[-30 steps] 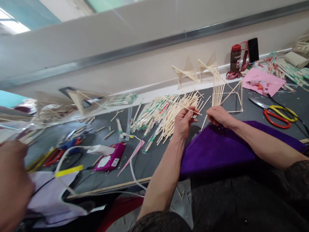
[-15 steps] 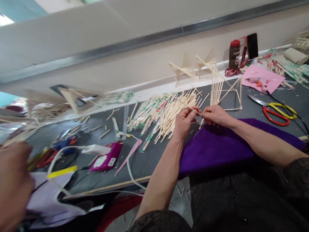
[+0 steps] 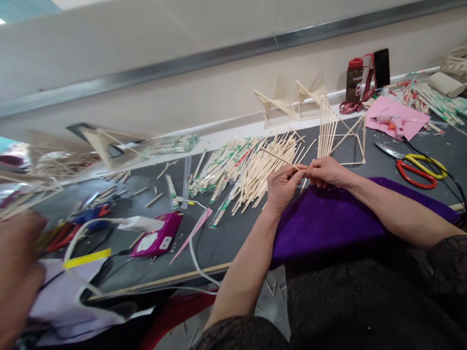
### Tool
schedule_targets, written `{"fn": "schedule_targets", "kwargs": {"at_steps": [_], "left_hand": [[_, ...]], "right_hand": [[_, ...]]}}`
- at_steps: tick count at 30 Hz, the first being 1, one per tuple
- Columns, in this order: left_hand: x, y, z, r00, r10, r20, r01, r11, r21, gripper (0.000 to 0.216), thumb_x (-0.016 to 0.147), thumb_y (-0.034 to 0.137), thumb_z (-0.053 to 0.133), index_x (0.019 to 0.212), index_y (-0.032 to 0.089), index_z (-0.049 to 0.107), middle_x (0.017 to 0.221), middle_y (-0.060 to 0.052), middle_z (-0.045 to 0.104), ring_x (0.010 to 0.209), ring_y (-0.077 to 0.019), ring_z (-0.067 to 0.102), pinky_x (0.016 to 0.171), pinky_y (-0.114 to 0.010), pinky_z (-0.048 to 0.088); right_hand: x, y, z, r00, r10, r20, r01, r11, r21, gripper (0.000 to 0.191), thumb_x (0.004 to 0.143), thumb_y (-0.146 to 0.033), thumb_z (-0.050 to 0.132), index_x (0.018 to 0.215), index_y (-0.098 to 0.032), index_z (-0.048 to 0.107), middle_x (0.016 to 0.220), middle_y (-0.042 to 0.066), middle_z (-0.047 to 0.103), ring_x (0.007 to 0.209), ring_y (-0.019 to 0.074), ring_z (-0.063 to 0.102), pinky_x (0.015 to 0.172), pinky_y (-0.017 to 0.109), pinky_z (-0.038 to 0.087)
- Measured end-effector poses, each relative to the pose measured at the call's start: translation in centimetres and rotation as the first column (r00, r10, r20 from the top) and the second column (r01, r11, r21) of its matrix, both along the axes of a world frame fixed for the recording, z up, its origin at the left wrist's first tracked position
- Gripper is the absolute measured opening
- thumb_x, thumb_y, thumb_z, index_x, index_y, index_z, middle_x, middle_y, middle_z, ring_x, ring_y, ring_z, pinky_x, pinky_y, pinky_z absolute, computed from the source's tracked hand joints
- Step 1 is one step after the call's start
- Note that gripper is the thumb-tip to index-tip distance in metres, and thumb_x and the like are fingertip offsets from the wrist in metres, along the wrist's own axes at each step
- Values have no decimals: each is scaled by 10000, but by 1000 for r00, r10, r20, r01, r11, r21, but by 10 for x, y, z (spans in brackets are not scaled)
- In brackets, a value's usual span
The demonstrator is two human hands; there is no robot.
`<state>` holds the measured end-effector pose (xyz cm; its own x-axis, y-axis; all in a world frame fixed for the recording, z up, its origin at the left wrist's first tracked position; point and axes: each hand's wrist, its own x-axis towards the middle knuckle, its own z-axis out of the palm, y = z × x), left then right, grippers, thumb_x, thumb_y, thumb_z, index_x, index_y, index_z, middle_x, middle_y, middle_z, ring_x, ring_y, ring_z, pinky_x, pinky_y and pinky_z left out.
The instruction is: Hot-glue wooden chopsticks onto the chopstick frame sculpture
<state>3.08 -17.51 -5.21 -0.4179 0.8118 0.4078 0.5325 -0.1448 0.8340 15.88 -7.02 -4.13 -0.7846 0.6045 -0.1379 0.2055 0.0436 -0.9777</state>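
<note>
Between my two hands is a thin wooden chopstick [image 3: 279, 157], slanting up and left over the pile. My left hand [image 3: 282, 187] is closed, its thumb and fingers pinching the stick near its lower end. Fingertips of my right hand [image 3: 326, 172] meet the left ones and pinch at that same end; what lies between them there is mostly hidden. Behind my hands lies a heap of loose chopsticks [image 3: 251, 187]. A stick frame with a fan of slats [image 3: 327, 133] stands just beyond my right hand. Purple cloth [image 3: 328, 223] lies under my forearms.
Red-and-yellow-handled scissors [image 3: 416, 167] and a glue gun [image 3: 392, 124] on pink paper are at right, near a bottle [image 3: 354, 82]. Wrapped chopsticks [image 3: 226, 165] lie mid-table. A magenta power box [image 3: 156, 236] with a white cable sits left. Another person's blurred hand [image 3: 20, 272] enters at far left.
My fingertips have drawn closer together on the chopstick, and my left hand has shifted slightly right. The other person's hand is slightly farther left in view.
</note>
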Motion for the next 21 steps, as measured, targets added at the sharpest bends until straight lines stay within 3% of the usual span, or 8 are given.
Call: {"fn": "schedule_targets", "kwargs": {"at_steps": [3,7,11,14,18,21], "left_hand": [[0,0,3,995,-38,96,39,999,-10,194,789,344,692,818,175,781,827,-50,759,647,-135,648,578,-247,531],[-3,1,8,937,-97,336,106,994,-7,240,745,368,736,848,153,760,719,-40,736,627,-139,659,556,-239,522],[-7,3,9,858,-117,501,129,992,10,331,673,399,804,880,149,737,762,-47,740,683,-149,678,545,-229,513],[-10,5,8,816,-115,566,137,991,3,385,632,397,839,905,149,728,809,-58,746,707,-152,683,544,-225,511],[-12,5,6,781,-119,613,144,990,9,409,606,367,859,930,154,727,820,-50,746,726,-148,686,547,-219,520],[-12,6,5,783,-121,610,144,989,12,392,616,352,850,935,160,728,829,-46,749,730,-145,684,545,-214,518]], "right_hand": [[2,-1,4,1000,5,-12,-6,999,-38,218,795,-92,605,585,-152,586,459,-41,584,343,43,471,337,144,351],[3,0,6,998,33,-61,-40,993,-113,190,774,-101,564,591,-150,590,476,-30,601,356,50,488,335,141,346],[3,5,6,997,-65,-51,59,991,-118,125,724,-127,581,602,-148,600,478,-26,600,350,63,486,326,158,350],[3,8,7,991,-123,-50,119,990,-73,161,707,-109,548,553,-157,560,448,-37,565,337,62,466,324,165,351],[3,6,7,995,-96,-27,95,995,-18,235,735,-106,528,506,-158,528,411,-39,518,318,56,441,321,165,334],[3,2,8,994,-102,-38,101,995,-27,103,700,-60,592,665,-154,616,500,-50,586,375,64,502,338,161,357]]}}
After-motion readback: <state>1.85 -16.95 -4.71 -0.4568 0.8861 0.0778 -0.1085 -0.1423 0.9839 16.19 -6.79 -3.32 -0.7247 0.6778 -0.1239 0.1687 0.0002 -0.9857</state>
